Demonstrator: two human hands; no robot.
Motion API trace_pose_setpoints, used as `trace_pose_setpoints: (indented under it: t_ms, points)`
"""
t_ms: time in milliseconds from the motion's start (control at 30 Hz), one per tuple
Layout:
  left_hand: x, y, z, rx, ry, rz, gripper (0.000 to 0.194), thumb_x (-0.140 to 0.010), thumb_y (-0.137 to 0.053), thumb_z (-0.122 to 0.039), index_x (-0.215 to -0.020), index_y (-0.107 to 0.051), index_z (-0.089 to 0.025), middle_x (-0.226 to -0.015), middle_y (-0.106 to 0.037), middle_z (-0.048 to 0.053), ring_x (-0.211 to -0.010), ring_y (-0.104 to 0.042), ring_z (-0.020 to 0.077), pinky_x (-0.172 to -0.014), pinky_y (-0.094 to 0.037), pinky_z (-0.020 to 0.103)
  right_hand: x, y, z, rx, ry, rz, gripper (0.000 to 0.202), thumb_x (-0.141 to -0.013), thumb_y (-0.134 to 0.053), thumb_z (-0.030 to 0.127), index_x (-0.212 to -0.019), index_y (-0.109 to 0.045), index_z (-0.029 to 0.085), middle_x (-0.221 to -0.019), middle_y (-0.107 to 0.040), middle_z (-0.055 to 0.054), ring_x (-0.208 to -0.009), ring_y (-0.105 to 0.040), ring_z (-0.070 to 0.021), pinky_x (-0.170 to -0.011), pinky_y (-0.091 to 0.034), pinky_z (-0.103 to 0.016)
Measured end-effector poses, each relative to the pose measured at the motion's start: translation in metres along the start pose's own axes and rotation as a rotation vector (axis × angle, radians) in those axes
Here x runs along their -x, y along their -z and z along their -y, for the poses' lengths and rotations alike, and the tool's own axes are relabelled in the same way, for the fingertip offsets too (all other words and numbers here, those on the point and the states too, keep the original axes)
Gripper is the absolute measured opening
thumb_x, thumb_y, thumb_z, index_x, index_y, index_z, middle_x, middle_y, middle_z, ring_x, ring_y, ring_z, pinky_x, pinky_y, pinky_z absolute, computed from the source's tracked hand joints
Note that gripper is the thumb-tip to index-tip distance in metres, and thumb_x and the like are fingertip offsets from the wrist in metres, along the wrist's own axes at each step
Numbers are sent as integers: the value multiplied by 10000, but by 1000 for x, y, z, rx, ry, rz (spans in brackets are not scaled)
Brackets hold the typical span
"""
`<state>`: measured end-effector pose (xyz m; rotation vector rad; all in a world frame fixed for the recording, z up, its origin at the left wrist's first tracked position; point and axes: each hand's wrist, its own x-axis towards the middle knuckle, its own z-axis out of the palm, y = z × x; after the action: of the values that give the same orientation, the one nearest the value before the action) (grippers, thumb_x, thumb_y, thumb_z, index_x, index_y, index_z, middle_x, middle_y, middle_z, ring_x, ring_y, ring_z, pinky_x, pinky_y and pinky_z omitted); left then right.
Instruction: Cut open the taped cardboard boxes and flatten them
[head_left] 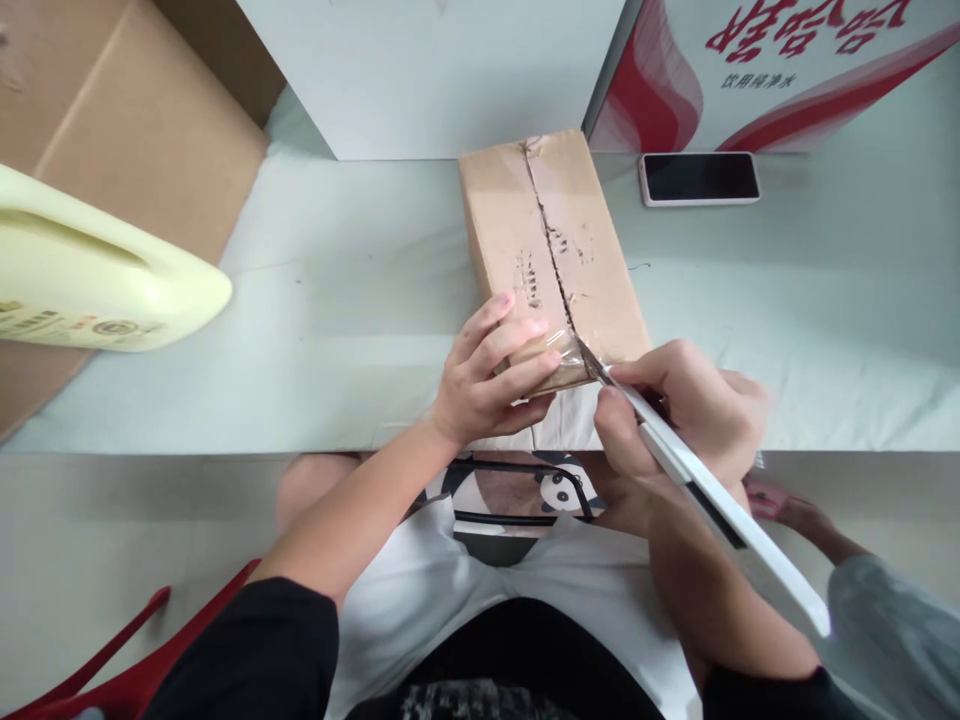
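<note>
A small brown cardboard box (555,200) lies on the pale green cloth-covered table, with a torn seam down its top and clear tape at the near end. My left hand (495,370) grips the box's near left corner, fingers over the top and some on the near side. In my closed right hand (682,410) is a white utility knife (720,510). Its metal blade touches the taped seam at the box's near edge. The handle slants back toward my right forearm.
A black-screened phone (700,179) lies right of the box. Behind stand a white box (450,80) and a red-and-white carton (697,100). At left are a pale yellow bottle (97,270) and a large cardboard box (150,130). Another person's leg (821,530) shows at lower right.
</note>
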<state>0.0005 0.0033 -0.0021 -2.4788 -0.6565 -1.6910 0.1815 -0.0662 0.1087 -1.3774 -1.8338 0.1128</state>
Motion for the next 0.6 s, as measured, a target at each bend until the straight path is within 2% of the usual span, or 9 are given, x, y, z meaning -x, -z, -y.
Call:
trace_pose_setpoints:
  t_ms: [200, 367, 467, 600]
  points:
    - [-1, 0, -1, -20, 5, -7, 303, -974, -645, -413, -1210, -622, -224, -1244, -671, 93, -1437, -570, 286, -1182, -571, 498, 6, 1, -2, 6, 47, -80, 168, -698, -570, 110, -688, -467, 243, -505, -386, 89, -404, -309, -71, -397, -280, -237]
    - [3, -3, -1, -18, 30, -2, 298, -979, -627, -426, -1232, -592, -274, -1278, -656, 67, -1377, -616, 282, -1176, -565, 541, 4, 4, -2, -26, 58, -73, 166, -679, -555, 104, -686, -454, 235, -496, -362, 96, -404, -289, -61, -400, -253, -229]
    - [5, -4, 0, 6, 42, 7, 311, -970, -650, -428, -1244, -574, -303, -1310, -643, 57, -1358, -627, 280, -1192, -539, 573, 4, 6, -2, -9, 54, -65, 168, -676, -550, 107, -667, -440, 234, -494, -388, 88, -406, -295, -64, -407, -262, -237]
    - [4, -2, 2, 33, 18, 3, 333, -933, -702, -404, -1218, -591, -272, -1320, -640, 82, -1385, -608, 299, -1201, -527, 556, 13, 9, -3, -14, -19, -81, 135, -684, -558, 185, -650, -445, 251, -528, -432, 48, -437, -359, -106, -430, -297, -283]
